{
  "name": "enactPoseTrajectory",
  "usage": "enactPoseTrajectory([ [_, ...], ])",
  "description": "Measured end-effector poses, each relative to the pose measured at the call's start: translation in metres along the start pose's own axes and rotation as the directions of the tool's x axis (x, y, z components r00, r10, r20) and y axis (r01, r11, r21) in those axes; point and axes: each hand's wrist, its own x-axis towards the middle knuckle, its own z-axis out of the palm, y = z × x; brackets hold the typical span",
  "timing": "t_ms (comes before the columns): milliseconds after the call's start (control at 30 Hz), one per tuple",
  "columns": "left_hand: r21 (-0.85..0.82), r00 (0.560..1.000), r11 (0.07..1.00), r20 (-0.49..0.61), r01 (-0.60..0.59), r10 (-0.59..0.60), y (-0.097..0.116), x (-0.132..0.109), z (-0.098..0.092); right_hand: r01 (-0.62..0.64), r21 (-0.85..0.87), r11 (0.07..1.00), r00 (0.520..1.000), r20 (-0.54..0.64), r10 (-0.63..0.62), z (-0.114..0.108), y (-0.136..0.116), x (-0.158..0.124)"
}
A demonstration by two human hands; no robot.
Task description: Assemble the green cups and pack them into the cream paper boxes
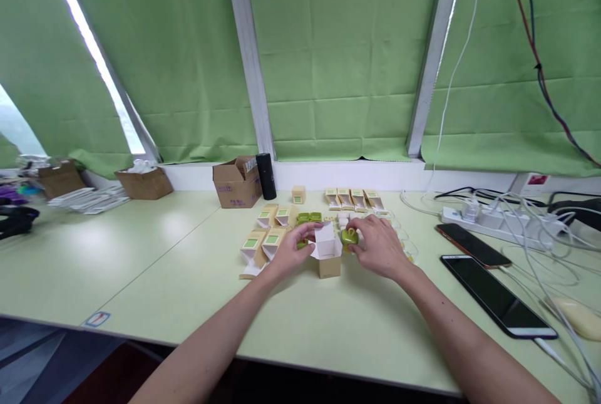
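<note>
A small tan cardboard box [330, 267] with white inner flaps stands upright and open at the top on the table. My left hand [295, 250] is closed on its left side, fingers and thumb at the flap. A bit of green shows between the left fingers; I cannot tell whether it is held or lies behind. Just right of the box, my right hand [379, 246] pinches a glossy green rounded case [349, 238] with a small ring on it. Several green cases [310, 217] sit in a cluster behind the hands. Clear plastic pieces [407, 246] lie partly hidden beyond my right hand.
Open tan boxes [253, 244] lie to the left, more boxes [353, 198] at the back. A brown carton [236, 185] and a black cylinder [266, 176] stand behind. On the right are two phones [498, 294], a power strip [498, 227] and tangled white cables.
</note>
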Motion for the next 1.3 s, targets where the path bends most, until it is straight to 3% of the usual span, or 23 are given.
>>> enactPoseTrajectory([
  [100,-0.025,1.0,0.999,0.016,0.026,-0.026,-0.003,0.001,0.0,-0.006,0.134,0.991,0.985,-0.171,0.029,-0.001,0.005,0.001],
  [233,-0.019,0.999,0.999,0.019,0.037,-0.037,-0.008,0.001,-0.001,0.079,0.397,0.914,0.932,-0.355,0.074,-0.001,0.004,0.0],
  [333,-0.028,0.999,0.999,0.021,0.037,-0.036,-0.008,0.001,-0.001,0.123,0.534,0.837,0.921,-0.375,0.104,0.001,-0.005,-0.002],
  [467,-0.037,0.998,0.998,0.033,0.047,-0.046,-0.009,0.002,-0.001,0.171,0.655,0.736,0.948,-0.314,0.059,0.008,-0.017,-0.006],
  [633,-0.055,0.999,0.998,0.014,0.043,-0.042,-0.012,0.003,0.0,0.195,0.648,0.736,0.971,-0.236,-0.049,0.02,-0.02,-0.009],
  [767,-0.066,0.999,0.997,0.032,0.039,-0.037,-0.01,0.003,0.0,0.137,0.597,0.79,0.984,-0.171,-0.041,0.021,-0.016,-0.009],
  [1033,-0.088,0.992,0.993,0.107,0.078,-0.068,-0.004,0.001,0.0,0.127,0.483,0.866,0.986,-0.158,-0.056,0.018,-0.01,-0.007],
  [1300,-0.055,0.995,0.996,0.077,0.063,-0.059,-0.004,0.002,-0.001,0.133,0.393,0.91,0.986,-0.146,-0.081,0.021,-0.012,-0.009],
])
